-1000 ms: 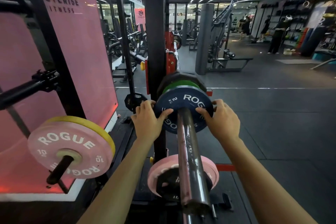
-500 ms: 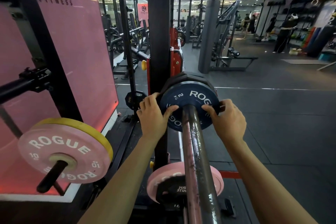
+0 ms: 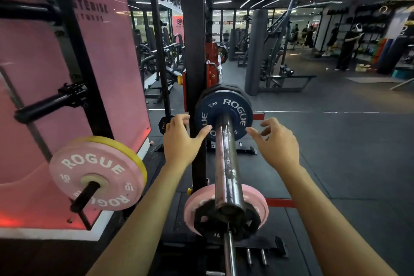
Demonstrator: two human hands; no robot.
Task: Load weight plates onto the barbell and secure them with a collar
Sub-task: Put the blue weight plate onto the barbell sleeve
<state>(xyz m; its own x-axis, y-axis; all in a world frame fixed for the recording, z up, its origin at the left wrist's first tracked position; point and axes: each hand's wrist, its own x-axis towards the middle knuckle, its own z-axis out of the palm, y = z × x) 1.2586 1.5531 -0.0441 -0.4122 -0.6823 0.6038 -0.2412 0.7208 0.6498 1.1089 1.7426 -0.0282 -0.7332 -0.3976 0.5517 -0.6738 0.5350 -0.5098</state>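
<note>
Now: blue plate (image 3: 224, 114) on sleeve (image 3: 226, 163) | left hand (image 3: 179, 139) thumb at rim | right hand (image 3: 277, 141) apart

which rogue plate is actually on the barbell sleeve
The small blue Rogue plate, threaded on the barbell sleeve between both open hands. The pink Rogue plate marked 10 hangs on a storage peg of the rack at the left.

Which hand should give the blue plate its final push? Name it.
Left. The left hand has its thumb against the blue plate; the right hand hangs open just off its rim.
</note>
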